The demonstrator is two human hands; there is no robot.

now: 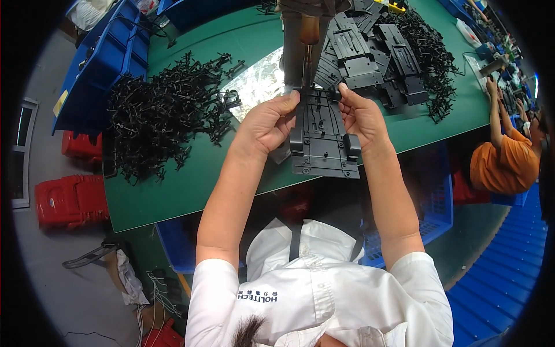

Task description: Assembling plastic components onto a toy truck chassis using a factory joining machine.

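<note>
Between my two hands is a black plastic chassis plate (pixel 324 130) with ribs, small posts and two rounded side guards. My left hand (pixel 273 122) grips its left edge near the far end, thumb on top. On the opposite edge my right hand (pixel 363 117) pinches the plate between thumb and curled fingers. The far end of the plate lies under a vertical press tool (pixel 308 52) with a slim metal shaft and a copper-coloured upper part. Whether the tip touches the plate I cannot tell. Its near end juts past the table edge toward me.
A heap of small black plastic parts (pixel 167 115) covers the left of the green table (pixel 231 184). More chassis plates (pixel 370 58) are piled at the far right, beside another heap (pixel 428 58). Blue bins (pixel 104 69) and red stools (pixel 69 199) stand left. A person in orange (pixel 503 156) works at right.
</note>
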